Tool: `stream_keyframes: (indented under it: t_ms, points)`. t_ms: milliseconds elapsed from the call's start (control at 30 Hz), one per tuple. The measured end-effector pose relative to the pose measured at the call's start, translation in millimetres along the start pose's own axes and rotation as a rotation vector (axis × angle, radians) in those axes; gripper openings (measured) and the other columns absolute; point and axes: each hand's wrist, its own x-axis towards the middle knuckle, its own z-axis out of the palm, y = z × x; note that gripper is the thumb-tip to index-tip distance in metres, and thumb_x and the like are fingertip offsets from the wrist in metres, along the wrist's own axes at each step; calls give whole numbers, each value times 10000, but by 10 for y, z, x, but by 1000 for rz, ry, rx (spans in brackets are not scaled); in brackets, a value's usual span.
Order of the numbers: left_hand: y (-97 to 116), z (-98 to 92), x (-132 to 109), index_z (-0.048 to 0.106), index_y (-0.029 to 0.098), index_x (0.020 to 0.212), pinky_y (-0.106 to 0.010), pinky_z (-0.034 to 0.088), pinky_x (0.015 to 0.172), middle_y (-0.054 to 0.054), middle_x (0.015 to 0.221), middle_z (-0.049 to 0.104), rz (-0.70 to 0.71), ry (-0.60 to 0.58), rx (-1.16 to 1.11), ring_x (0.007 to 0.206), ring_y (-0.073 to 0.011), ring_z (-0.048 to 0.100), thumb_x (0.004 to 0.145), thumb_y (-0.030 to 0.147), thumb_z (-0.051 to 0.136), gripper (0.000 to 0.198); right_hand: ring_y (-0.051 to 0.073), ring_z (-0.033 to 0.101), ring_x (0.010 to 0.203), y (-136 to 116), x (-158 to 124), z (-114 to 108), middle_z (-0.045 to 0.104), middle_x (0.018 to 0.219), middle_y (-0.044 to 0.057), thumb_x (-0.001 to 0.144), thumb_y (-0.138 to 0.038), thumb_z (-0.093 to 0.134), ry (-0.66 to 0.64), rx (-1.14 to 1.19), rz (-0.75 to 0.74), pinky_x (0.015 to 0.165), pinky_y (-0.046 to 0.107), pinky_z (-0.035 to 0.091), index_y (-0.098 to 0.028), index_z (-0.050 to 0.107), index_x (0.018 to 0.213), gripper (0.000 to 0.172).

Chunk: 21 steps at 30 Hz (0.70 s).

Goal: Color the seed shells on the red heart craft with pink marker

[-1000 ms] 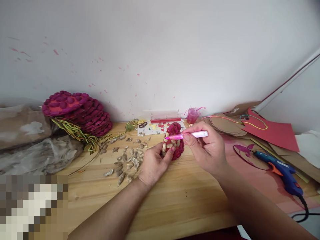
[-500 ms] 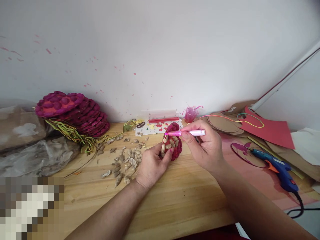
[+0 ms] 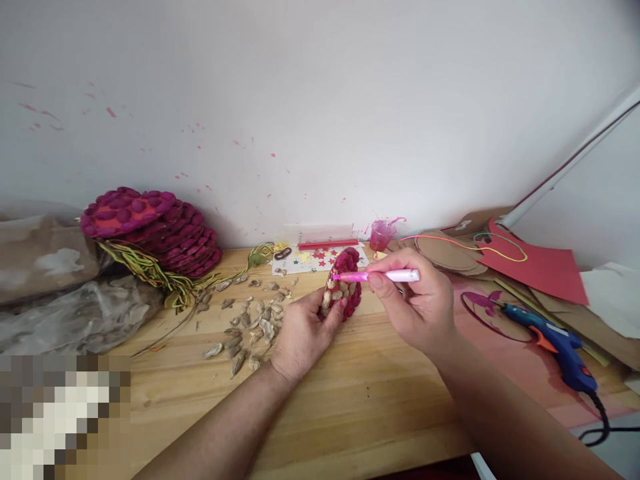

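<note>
My left hand (image 3: 306, 333) is closed on the lower left edge of a disc covered with peanut shells (image 3: 345, 287), held tilted above the table. Most shells on its right side are magenta; those on the left keep their tan colour. Pinched between the fingers of my right hand (image 3: 413, 297) is a slim white paintbrush (image 3: 370, 275), stained pink along its front half. Its pink tip meets the shells near the disc's upper left edge. Loose peanut shells (image 3: 255, 327) lie scattered left of my left hand.
A stack of magenta shell-covered discs (image 3: 150, 227) with green cords (image 3: 173, 287) stands at the left, beside plastic bags (image 3: 110, 313). Behind are a paint-stained cup (image 3: 383, 235) and a star-covered sheet (image 3: 295, 263). Cardboard discs (image 3: 445, 253), red paper (image 3: 540, 260) and a blue glue gun (image 3: 560, 347) lie right.
My right hand has moved slightly right and down with the paintbrush, its tip lower on the disc. My left hand keeps its hold. The whole view has shifted a little.
</note>
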Motion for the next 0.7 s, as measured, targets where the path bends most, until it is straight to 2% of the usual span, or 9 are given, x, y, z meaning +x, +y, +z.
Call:
stream_keyframes:
  t_ms: [100,333,467,600,700]
  points:
    - [-16,1,2,727,169,897,-230,333,551,1,653,614,0,-4,10,577,-120,438,938,445,603,306,138,627,680,-5,6,-2,691,804,-4,947,-226,647,-40,-7,-4,610,283,509,-255,644,950,30]
    - [-8,-7,7,733,168,914,-226,373,574,-10,704,662,10,-16,2,597,-124,483,940,441,602,304,140,639,753,46,12,12,702,851,-4,940,-189,654,16,-31,-39,682,293,507,-258,643,972,77]
    - [-10,-9,4,716,163,866,-225,362,557,-8,672,637,14,-17,17,582,-120,459,947,451,589,325,132,620,706,4,2,-4,687,815,-9,939,-191,651,-4,-39,-38,639,282,490,-250,639,955,62]
    - [-43,0,12,729,159,931,-225,350,547,-3,679,644,-2,-18,30,562,-113,448,945,460,594,330,115,592,657,-11,-3,-12,673,793,-15,941,-183,643,-44,-27,-34,594,262,467,-241,634,949,59]
    - [-45,0,19,718,155,887,-221,355,555,4,667,630,0,-12,30,568,-111,450,943,435,594,311,117,607,694,30,2,-8,685,828,-8,938,-175,652,-4,-24,-45,624,262,473,-233,637,963,65]
